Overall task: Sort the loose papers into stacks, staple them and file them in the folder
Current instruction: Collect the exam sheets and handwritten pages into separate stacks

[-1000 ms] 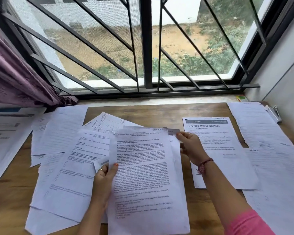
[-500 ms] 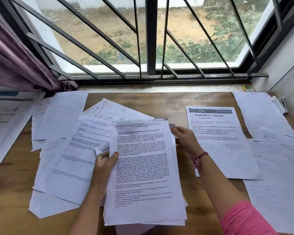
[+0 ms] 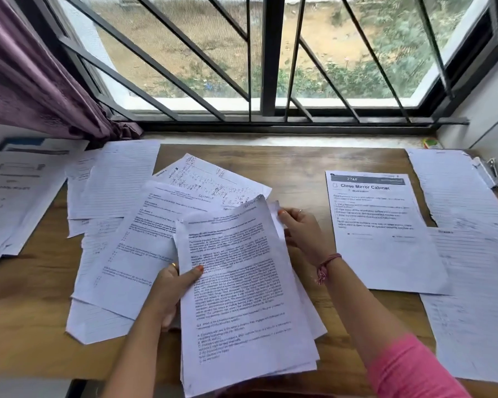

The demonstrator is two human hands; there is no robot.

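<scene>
Paper stack (image 3: 242, 297) gripped by both hands.

On the tabletop (image 3: 296, 168), overlapping loose sheets (image 3: 121, 254) lie left, the held stack (image 3: 242, 297) at centre, the cabinet sheet (image 3: 383, 234) right, and a stapler (image 3: 489, 172) at the far right.

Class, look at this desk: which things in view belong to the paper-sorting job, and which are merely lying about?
Belongs to the job:
- printed stack, held by left hand and right hand
- loose sheets beside it
- "Close Mirror Cabinet" sheet
- lined pages
- stapler, far right

Just lying about:
- purple curtain
- small green box on the sill
</scene>
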